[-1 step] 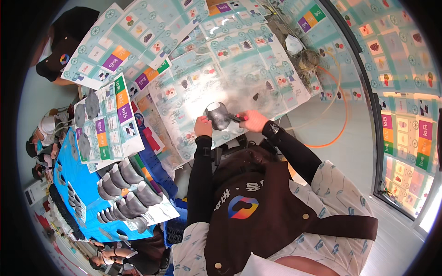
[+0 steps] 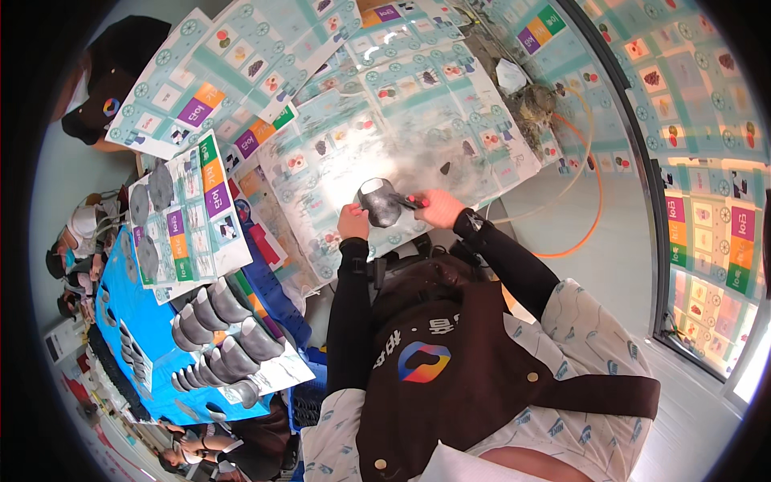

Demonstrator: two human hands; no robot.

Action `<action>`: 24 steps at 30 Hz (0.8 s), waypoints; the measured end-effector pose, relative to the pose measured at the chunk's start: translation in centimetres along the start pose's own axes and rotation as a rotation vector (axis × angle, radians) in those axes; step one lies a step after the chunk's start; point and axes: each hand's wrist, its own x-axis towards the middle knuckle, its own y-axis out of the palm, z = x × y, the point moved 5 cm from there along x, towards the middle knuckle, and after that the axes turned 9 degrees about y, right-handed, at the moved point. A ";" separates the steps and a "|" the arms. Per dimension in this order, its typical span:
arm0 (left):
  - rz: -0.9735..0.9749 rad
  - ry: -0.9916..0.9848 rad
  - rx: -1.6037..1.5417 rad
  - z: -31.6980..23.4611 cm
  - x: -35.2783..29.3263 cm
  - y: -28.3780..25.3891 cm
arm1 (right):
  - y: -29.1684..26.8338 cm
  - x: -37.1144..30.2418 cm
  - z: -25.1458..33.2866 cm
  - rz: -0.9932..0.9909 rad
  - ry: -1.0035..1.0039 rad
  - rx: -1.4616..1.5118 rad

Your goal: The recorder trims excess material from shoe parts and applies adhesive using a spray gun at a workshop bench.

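A dark grey, curved shell-like piece (image 2: 381, 207) is in front of me, over the paper-covered table's near edge. The fingers of my left hand (image 2: 353, 222) are closed on its left rim. My right hand (image 2: 440, 209) is wrapped round a small dark tool (image 2: 410, 202) with a red part. The tool's front end meets the right side of the grey piece; whether it presses on the surface is too small to tell. Grey dust smears and a small dark fragment (image 2: 445, 169) lie on the printed table cover (image 2: 474, 120).
Several similar grey shells (image 2: 229, 357) stand in rows on a white sheet at left, above a blue cloth (image 2: 112, 297). Flat grey discs (image 2: 161, 186) lie on a printed board. An orange hose (image 2: 598, 205) loops at right. Co-workers sit at far left.
My right hand and its tool have shifted very slightly to the left. The left hand and the grey piece stay almost in place.
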 end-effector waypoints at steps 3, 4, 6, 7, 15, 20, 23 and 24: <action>0.033 -0.014 -0.180 1.8 0.2 -0.2 | 0.1 1.6 1.6 -0.040 -0.003 -0.008; 0.036 -0.010 -0.173 2.4 0.4 -0.4 | 0.2 2.1 2.1 -0.066 0.000 -0.055; 0.036 -0.005 -0.113 2.0 0.8 -0.4 | 0.1 3.0 1.4 -0.095 0.013 -0.102; 0.040 -0.002 -0.112 1.8 1.0 -0.5 | 0.1 3.3 1.2 -0.087 -0.018 -0.119; -0.083 -0.206 -0.292 6.9 0.6 -5.2 | 1.3 4.2 1.9 -0.067 -0.056 -0.156; -0.106 -0.275 -0.303 6.6 -0.3 -5.6 | 1.8 3.5 2.7 0.160 -0.113 -0.356; -0.085 -0.241 -0.263 5.6 -0.4 -5.3 | 1.0 2.6 2.6 0.212 -0.135 -0.441; -0.049 -0.200 -0.316 5.1 0.0 -4.9 | 0.8 2.7 2.3 0.208 -0.141 -0.440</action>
